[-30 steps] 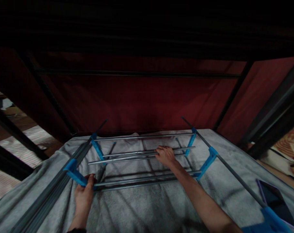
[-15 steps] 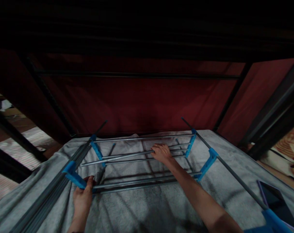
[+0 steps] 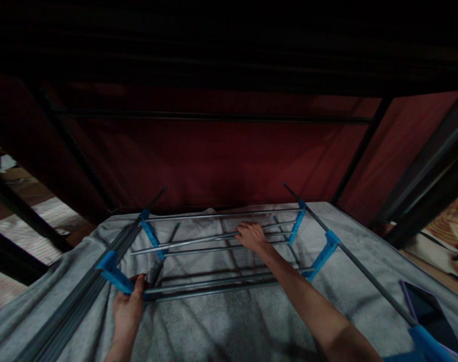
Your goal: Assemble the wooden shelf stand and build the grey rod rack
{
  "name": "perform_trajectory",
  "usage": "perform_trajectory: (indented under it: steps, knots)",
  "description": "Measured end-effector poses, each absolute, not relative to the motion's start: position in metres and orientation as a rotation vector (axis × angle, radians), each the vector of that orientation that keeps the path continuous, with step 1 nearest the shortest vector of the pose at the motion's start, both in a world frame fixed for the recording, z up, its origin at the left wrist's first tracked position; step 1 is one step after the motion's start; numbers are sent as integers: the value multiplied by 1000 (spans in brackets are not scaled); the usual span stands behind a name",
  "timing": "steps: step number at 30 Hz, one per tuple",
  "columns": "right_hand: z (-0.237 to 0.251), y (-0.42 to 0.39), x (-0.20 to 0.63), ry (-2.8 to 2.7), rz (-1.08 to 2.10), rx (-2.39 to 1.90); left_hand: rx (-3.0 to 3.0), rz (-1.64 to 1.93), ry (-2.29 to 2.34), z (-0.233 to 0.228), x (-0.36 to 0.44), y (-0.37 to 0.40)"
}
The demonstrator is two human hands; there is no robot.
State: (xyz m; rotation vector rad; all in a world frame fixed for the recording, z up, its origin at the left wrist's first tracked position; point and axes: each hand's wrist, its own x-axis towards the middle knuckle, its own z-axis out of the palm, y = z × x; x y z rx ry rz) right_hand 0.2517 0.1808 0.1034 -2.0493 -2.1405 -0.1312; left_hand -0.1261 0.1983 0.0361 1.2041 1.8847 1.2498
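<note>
A rack frame of grey metal tubes and blue plastic brackets lies on a grey blanket (image 3: pixel 266 322). At its near left corner, my left hand (image 3: pixel 127 314) is closed around the lower end of a blue bracket (image 3: pixel 115 274), beside the ends of the near crossbars (image 3: pixel 199 287). My right hand (image 3: pixel 251 236) grips a loose-ended metal tube (image 3: pixel 199 241) over the middle of the frame. This tube slants slightly, and its left end sticks out past the far left bracket (image 3: pixel 149 232). Its right part runs toward the far right bracket (image 3: pixel 297 225); my fingers hide part of it.
Several loose tubes (image 3: pixel 81 291) lie bundled along the left side. A long side tube (image 3: pixel 376 286) runs down the right to another blue bracket (image 3: pixel 429 344). A dark-screened tablet or phone (image 3: pixel 433 317) lies at the right. Black bed-like bars (image 3: pixel 214 116) and red fabric (image 3: pixel 229 161) enclose the back.
The tube in my right hand has shifted slightly to the right, its left end now closer to the far left bracket. My left hand stays nearly still.
</note>
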Motion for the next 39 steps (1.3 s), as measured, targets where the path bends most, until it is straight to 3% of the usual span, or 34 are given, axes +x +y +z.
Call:
perform_trajectory:
  steps: [20, 39]
  knots:
    - [95, 176, 252, -2189, -123, -2015, 1169, 1368, 1821, 36, -124, 194]
    - [85, 165, 220, -2221, -350, -1935, 1143, 1480, 1677, 12, -128, 198]
